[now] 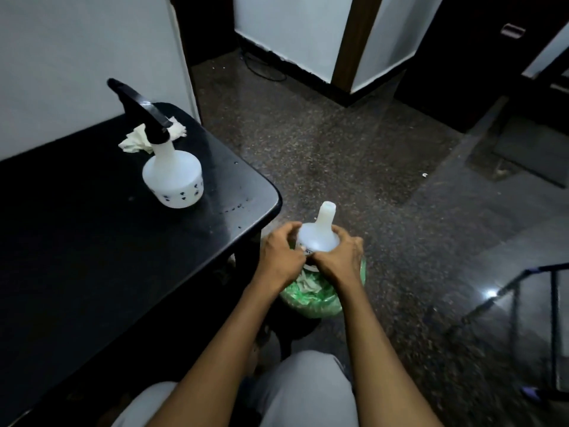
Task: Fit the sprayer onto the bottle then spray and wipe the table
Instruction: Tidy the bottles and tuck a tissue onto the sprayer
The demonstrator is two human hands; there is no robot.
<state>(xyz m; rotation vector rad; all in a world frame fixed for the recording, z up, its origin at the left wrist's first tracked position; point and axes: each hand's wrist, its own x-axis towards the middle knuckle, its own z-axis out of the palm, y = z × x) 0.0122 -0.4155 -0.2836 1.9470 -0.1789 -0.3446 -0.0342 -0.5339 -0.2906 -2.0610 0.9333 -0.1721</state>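
Observation:
A white plastic bottle (318, 232) with a bare open neck is held off the table's right corner, above a green bag. My left hand (281, 252) and my right hand (340, 257) both wrap around its body, fingers meeting at the front. On the black table (77, 241) stands a second white bottle (174, 177) with a black trigger sprayer (138, 109) fitted on top. A crumpled white cloth (137, 140) lies just behind that bottle.
A green plastic bag (314, 300) with white crumpled paper sits on a dark stool under my hands. Speckled floor stretches to the right. A metal frame (523, 297) stands at the right, a white wall behind the table, my knees at the bottom.

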